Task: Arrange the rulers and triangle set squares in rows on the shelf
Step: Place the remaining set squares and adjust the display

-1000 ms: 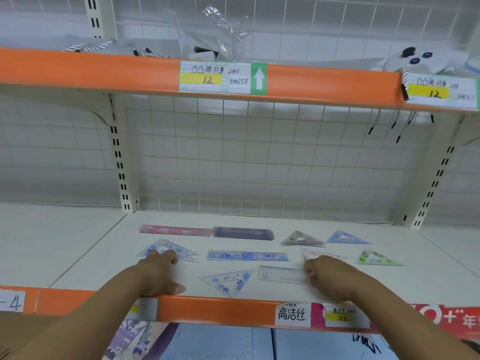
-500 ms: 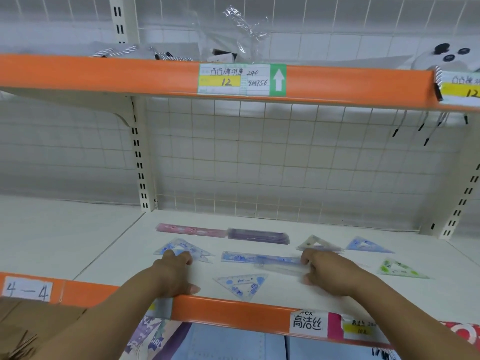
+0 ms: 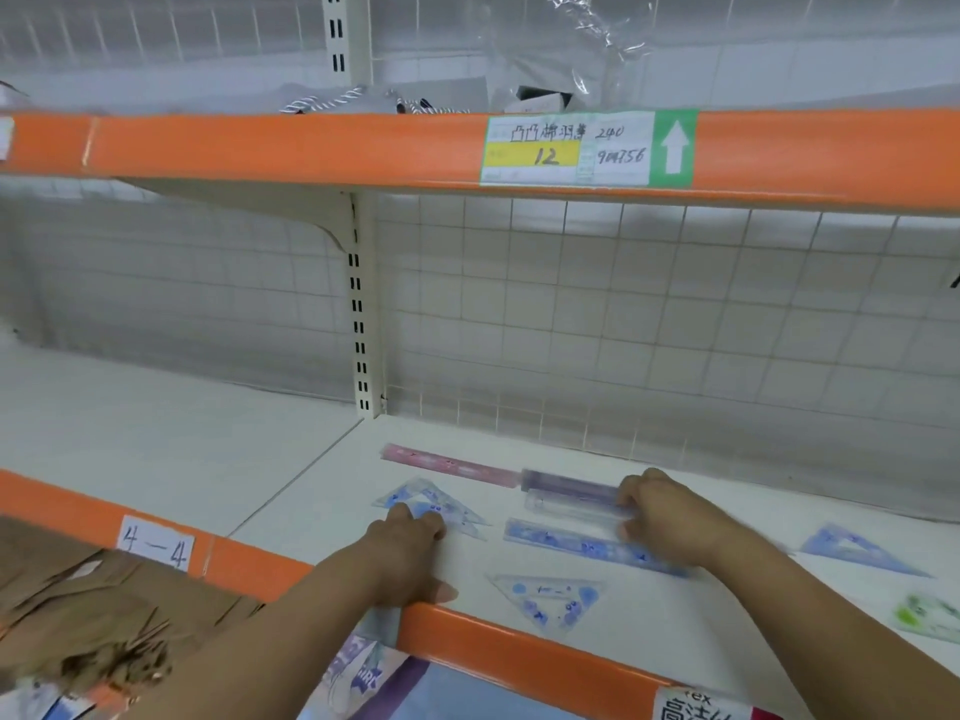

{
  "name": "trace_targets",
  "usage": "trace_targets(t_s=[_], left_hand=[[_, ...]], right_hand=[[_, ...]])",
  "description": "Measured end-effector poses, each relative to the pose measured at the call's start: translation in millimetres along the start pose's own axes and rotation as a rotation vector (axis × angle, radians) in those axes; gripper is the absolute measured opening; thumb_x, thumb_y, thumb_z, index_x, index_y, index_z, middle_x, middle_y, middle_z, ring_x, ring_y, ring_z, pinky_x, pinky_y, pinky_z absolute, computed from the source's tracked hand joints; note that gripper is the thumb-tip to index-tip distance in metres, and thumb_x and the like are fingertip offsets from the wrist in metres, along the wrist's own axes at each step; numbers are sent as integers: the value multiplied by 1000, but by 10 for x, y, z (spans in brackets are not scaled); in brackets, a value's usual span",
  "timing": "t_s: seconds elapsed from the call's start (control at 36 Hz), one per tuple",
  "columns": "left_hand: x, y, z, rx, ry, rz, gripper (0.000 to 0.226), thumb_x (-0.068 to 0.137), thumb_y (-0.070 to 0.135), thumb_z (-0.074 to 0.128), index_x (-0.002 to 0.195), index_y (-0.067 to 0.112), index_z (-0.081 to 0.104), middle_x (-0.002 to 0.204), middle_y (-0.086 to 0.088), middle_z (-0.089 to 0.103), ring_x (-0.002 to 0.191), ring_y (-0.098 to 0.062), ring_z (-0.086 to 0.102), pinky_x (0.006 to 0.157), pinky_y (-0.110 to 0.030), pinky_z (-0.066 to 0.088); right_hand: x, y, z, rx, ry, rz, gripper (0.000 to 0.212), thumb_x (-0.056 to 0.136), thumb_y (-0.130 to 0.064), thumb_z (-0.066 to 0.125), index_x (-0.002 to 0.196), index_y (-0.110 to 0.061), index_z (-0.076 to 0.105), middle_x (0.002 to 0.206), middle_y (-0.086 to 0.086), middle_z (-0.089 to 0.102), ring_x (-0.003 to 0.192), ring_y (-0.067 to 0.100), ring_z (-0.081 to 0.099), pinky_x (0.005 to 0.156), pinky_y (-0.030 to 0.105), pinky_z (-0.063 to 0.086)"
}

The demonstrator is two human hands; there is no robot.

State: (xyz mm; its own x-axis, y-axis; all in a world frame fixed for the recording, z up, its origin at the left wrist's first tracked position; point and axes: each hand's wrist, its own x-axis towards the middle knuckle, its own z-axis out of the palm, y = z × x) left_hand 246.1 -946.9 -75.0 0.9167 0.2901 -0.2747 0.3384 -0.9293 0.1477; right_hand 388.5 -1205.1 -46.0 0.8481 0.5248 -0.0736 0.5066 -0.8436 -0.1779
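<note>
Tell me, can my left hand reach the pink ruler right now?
Probably yes. The pink ruler lies flat just behind the blue set square that the left hand touches, with nothing between; the right hand holds the clear ruler off to the side.

Both bare forearms reach in from below, angled toward each other. The left hand (image 3: 410, 550) lies palm down, its fingers loosely bent with the tips resting on a blue set square (image 3: 431, 498) and the thumb stretched out to the right. The right hand (image 3: 667, 519), farther forward, curls its fingers and pinches the right end of a clear ruler (image 3: 569, 504).
</note>
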Motion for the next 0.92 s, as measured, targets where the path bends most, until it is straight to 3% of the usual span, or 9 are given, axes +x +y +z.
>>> trace_targets(t_s=[0.22, 0.92], left_hand=[[-45, 15, -52, -32, -22, 11, 73, 79, 50, 68, 138, 28, 32, 135, -7, 32, 119, -27, 44, 103, -38, 39], [-144, 73, -140, -37, -42, 32, 70, 82, 47, 68, 139, 27, 32, 132, -6, 35, 119, -27, 46, 101, -36, 39]], right_hand=[[291, 22, 36, 11, 25, -14, 19, 90, -31, 58, 106, -22, 52, 110, -1, 41, 93, 15, 50, 89, 28, 43], [521, 96, 134, -9, 65, -24, 27, 93, -35, 53, 116, -20, 54, 116, 0, 44, 104, 18, 50, 90, 29, 44]])
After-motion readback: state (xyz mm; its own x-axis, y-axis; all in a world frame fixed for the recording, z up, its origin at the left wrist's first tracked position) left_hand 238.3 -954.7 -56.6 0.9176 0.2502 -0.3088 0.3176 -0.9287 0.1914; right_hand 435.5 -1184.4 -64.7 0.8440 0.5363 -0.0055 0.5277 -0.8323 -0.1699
